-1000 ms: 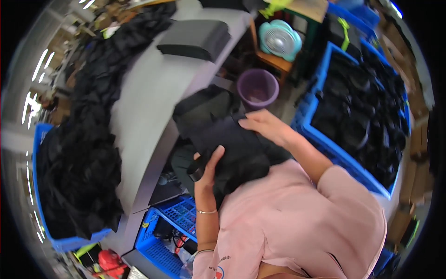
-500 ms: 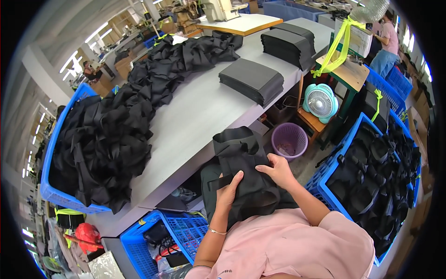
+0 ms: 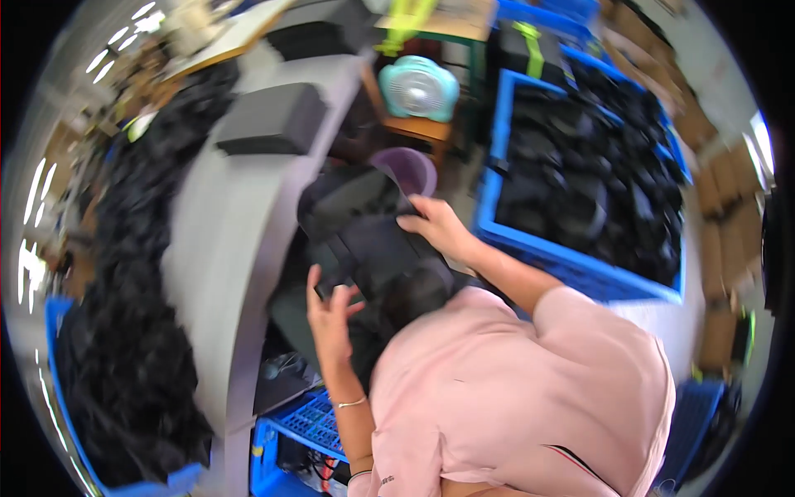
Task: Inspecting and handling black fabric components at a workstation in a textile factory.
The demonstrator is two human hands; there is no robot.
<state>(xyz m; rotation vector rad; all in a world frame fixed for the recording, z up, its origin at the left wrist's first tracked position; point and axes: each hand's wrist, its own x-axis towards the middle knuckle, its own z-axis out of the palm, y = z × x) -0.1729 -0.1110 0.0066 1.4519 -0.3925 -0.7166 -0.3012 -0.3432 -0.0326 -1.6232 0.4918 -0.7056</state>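
Head view: both hands on a black fabric bundle beside the grey table.

Pressed flat on the black fabric bundle [image 3: 373,248], just right of the grey table [image 3: 224,248]: right hand [image 3: 439,228], fingers spread along the far edge. Lifted at the near edge, left hand [image 3: 331,311], fingers loosely curled, grip on the cloth unclear through blur. Seen beyond the bundle: purple bucket [image 3: 407,170] and teal fan [image 3: 418,87]. Parked well right of the table: blue crate [image 3: 571,265] of dark pieces.

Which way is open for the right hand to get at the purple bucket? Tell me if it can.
Probably yes. The right hand rests on the black fabric piece just below the purple bucket, whose rim shows uncovered; nothing stands between them, so a short forward reach looks free.
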